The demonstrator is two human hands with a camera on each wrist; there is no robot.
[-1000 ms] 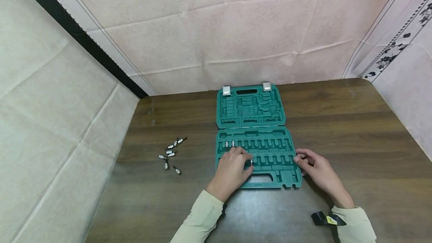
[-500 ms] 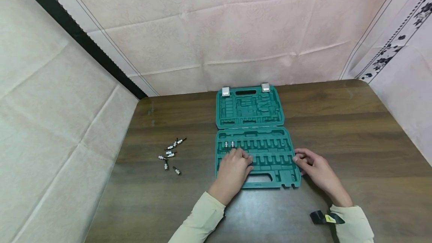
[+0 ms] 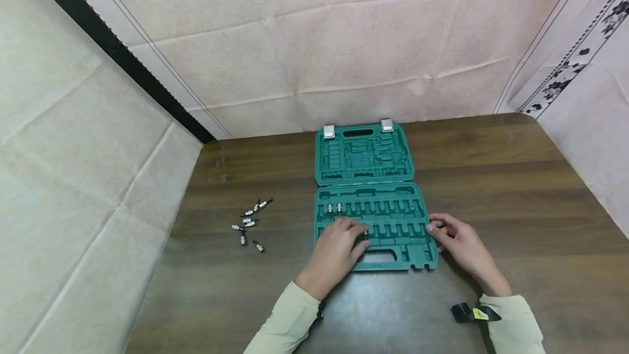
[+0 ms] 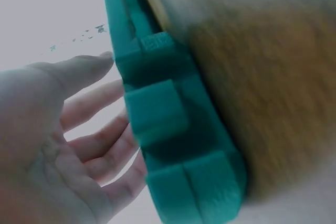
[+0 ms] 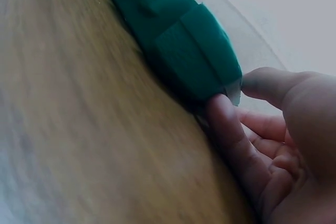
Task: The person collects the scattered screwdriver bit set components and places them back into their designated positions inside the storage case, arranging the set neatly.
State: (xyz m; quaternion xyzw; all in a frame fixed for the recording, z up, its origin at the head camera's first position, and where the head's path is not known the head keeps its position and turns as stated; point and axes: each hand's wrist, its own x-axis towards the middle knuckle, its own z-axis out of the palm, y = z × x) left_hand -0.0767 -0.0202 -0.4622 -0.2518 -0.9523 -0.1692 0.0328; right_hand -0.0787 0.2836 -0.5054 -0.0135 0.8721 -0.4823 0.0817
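A green plastic socket case (image 3: 403, 242) lies unfolded on the table, its moulded lid (image 3: 365, 154) farther back. Over the case's lower half, my left hand (image 3: 334, 250) pinches a small dark-and-silver bit socket (image 3: 366, 234) between thumb and index finger, at the slots. Two bit sockets (image 3: 334, 208) sit upright in the upper row at the left. My right hand (image 3: 457, 239) grips the right edge of the case; in the right wrist view its thumb and a finger (image 5: 223, 116) bracket the corner. In the left wrist view, the case's side hides the fingertips.
Several loose bit sockets (image 3: 249, 222) lie scattered on the brown wooden table (image 3: 206, 288), left of the case. Pale cloth (image 3: 314, 42) hangs behind the table, and more covers the left and right sides.
The left hand has shifted slightly over the slots; the bit socket at its fingertips shows again after being mostly hidden half a second ago. The right hand keeps its grip on the case edge.
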